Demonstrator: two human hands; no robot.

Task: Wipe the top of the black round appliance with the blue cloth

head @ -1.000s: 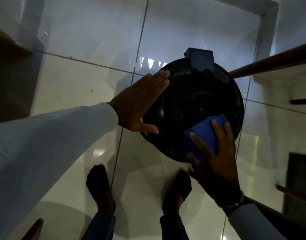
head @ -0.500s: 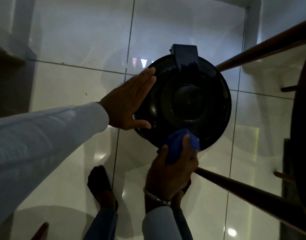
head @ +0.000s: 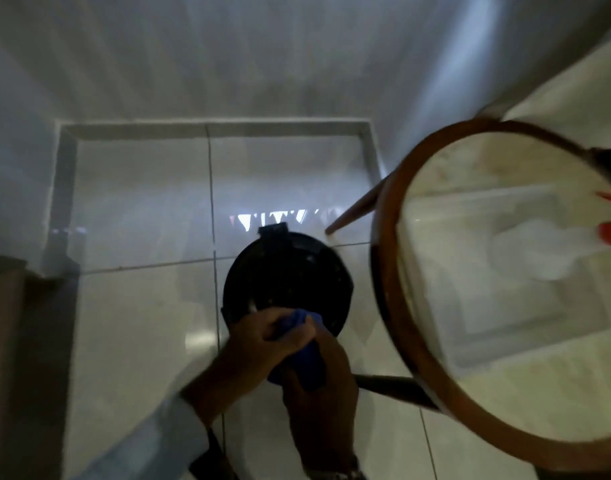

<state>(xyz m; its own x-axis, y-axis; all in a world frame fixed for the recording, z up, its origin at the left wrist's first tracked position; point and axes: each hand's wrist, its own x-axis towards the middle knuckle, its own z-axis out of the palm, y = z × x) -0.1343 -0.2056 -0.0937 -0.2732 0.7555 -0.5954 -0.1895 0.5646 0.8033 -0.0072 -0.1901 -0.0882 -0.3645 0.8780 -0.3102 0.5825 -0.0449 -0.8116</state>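
Note:
The black round appliance [head: 290, 275] stands on the white tiled floor, its lid facing up and a dark tab at its far edge. The blue cloth [head: 305, 355] is bunched between both my hands just over the appliance's near rim. My left hand [head: 262, 337] grips the cloth's upper part, fingers curled over it. My right hand [head: 317, 393] holds the lower part from underneath. The frame is blurred, and my hands hide the near edge of the lid.
A round table [head: 408, 344] with a brown wooden rim and pale top fills the right side, close to the appliance. Its wooden legs [head: 356, 211] slant down beside and behind my hands. White walls enclose a tiled corner behind. A dark edge sits at far left.
My left hand left the appliance's side and joined my right hand on the cloth. Both hands pulled back to the near rim. The view rose and shifted, bringing the round table in.

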